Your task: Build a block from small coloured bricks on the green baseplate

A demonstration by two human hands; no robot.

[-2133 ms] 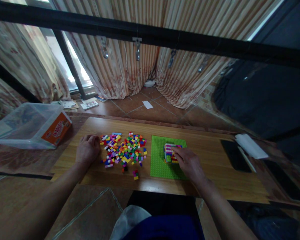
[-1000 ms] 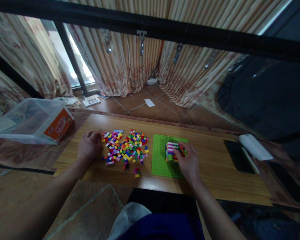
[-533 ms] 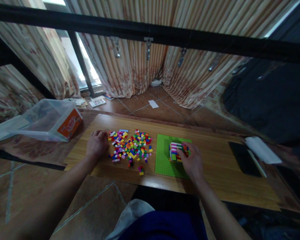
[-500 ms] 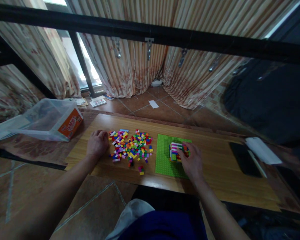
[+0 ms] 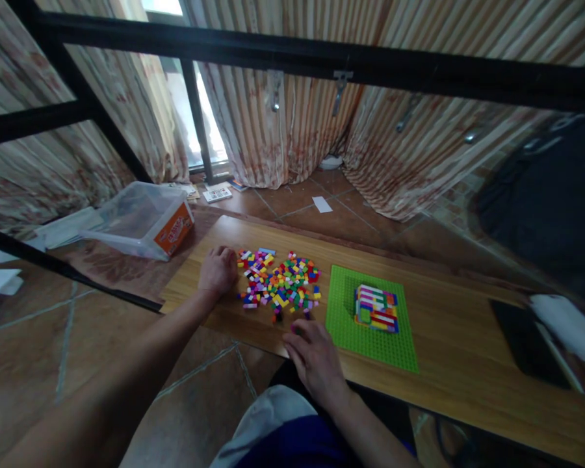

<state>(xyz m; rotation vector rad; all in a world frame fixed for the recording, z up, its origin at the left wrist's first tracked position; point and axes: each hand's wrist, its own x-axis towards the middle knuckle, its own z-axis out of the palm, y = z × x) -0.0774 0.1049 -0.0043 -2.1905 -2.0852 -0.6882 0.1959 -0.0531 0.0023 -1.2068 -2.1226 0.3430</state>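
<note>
My left hand rests on the table at the left edge of a pile of small toy bricks in many colours. Its fingers are curled in, and what they may hold is hidden. Near the table's front edge, my right hand has its thumb and fingers closed around a few small bricks, one pink; the rest is covered by the fingers. To the right lies a green baseplate. On it stands a low block built of coloured bricks, striped pink and white at its upper left, touched by neither hand.
The wooden table carries a dark flat object at its right end, with a white item beside it. A clear plastic box with an orange label stands beyond the left end. Above runs a black metal bar.
My right hand has left the brick block on the baseplate and moved left to the few bricks at the front edge. My left hand stays by the pile. The view has turned somewhat left.
</note>
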